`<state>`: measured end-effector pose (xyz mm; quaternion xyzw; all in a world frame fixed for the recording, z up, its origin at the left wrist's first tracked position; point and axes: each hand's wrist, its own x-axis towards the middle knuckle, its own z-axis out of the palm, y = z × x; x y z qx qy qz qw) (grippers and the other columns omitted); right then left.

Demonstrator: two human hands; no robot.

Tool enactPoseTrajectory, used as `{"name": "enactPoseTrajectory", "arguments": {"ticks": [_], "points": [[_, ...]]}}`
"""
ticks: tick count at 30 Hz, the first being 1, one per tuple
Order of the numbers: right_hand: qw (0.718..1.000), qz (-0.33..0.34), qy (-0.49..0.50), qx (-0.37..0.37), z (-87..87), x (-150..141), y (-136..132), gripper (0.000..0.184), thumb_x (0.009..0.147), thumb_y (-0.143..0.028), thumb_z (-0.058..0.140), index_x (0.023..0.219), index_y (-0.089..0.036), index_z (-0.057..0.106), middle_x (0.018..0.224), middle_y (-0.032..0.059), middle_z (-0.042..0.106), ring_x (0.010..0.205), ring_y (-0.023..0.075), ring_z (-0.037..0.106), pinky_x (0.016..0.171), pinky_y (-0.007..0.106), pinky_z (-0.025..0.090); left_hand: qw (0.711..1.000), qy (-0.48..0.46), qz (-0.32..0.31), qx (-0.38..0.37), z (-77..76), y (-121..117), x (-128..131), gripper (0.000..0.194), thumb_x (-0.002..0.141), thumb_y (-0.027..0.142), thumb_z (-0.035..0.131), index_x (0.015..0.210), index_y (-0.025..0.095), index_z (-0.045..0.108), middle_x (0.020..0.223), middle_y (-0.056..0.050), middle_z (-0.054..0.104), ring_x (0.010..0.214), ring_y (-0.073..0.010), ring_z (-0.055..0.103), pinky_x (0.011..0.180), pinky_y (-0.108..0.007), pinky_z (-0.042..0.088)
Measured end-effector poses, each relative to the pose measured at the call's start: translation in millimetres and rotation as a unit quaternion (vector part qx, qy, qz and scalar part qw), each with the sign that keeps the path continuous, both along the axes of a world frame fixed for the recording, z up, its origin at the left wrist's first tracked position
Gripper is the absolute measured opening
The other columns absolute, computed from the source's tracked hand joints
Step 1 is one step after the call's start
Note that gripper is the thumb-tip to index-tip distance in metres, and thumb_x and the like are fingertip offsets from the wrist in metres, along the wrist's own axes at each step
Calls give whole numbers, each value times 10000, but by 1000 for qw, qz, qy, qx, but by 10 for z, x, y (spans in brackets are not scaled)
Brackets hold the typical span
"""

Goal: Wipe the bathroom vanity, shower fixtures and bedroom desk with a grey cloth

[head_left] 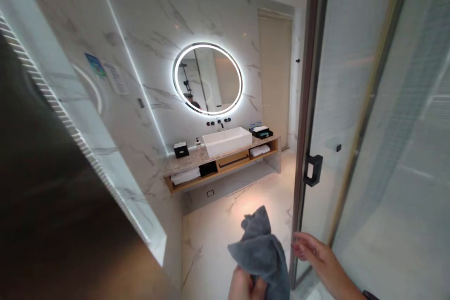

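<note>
A: Left grip (242,286) clamped on grey cloth (262,251), low centre; right grip (316,255) fingers apart at glass door (351,103) edge.
B: Writing?
A: Wall notice (95,65) unreadable. Floor (225,225) open ahead.

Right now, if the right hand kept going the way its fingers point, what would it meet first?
The right hand points left, toward the dark frame edge of the glass door; its fingertips look nearly on it. Beyond hangs the grey cloth held by the left hand. Depth is uncertain.

Glowing mirror ring (207,78), dim, warped edges
</note>
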<state>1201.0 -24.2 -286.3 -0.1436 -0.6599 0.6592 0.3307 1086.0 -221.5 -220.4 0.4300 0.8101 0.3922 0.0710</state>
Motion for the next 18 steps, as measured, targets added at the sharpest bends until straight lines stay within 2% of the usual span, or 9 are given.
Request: {"name": "enactPoseTrajectory", "arguments": {"ticks": [2,3,5,7,8,10,12,15,18], "points": [[998,-59,18,-9,93,136,341,665,714,-740,643,1033,-157,652,869,126,697,804,277,672,774,430,562,990,107,-79,50,444,485,117,262,833,294,488,948,235,716,1067,-57,711,1030,-242,635,928,-321,511],[997,-76,21,-5,131,191,509,649,716,-738,643,1002,-157,660,862,127,699,801,281,672,765,432,563,975,176,-119,71,687,769,184,273,831,272,489,987,248,711,1117,-43,699,1061,-237,622,953,-319,497],[995,-103,18,4,198,281,842,631,707,-750,641,917,-156,681,876,136,703,813,294,671,757,440,564,933,303,-174,83,1122,1370,303,392,819,245,510,1191,268,631,1327,-41,587,1141,-248,579,995,-352,476],[992,-126,11,-7,262,351,1158,664,661,-780,653,869,-151,693,895,152,704,827,315,670,776,466,562,902,385,-185,61,1382,1928,351,612,789,221,543,1393,259,447,1518,-79,359,1171,-280,545,984,-411,487],[990,-139,9,-18,291,383,1304,695,617,-800,668,845,-144,697,883,160,705,816,327,670,790,486,561,895,407,-179,38,1426,2158,340,698,778,204,550,1447,252,359,1557,-99,271,1173,-298,533,958,-436,501],[986,-166,7,-35,332,439,1565,712,580,-803,688,828,-136,701,868,166,705,805,341,670,817,513,554,892,425,-154,-7,1348,2478,253,750,778,155,523,1481,261,285,1561,-111,249,1148,-309,531,904,-453,524],[985,-169,0,-24,339,479,1777,668,653,-766,667,869,-134,697,890,153,707,831,333,669,850,508,543,903,409,-126,-27,1105,2607,108,743,774,109,486,1474,278,304,1535,-97,309,1135,-296,529,920,-446,512],[983,-180,-15,13,306,475,2001,637,710,-724,641,949,-135,684,945,143,703,860,319,662,853,483,542,934,337,-108,-57,607,2565,-163,713,734,108,504,1426,253,406,1483,-86,397,1190,-292,495,1022,-428,447],[984,-175,-31,15,283,363,2130,665,738,-699,629,1086,-132,642,1022,145,689,925,305,650,899,463,524,968,201,-88,-121,118,2430,-478,664,680,94,475,1332,210,517,1403,-71,492,1213,-260,506,1063,-356,411]]}}
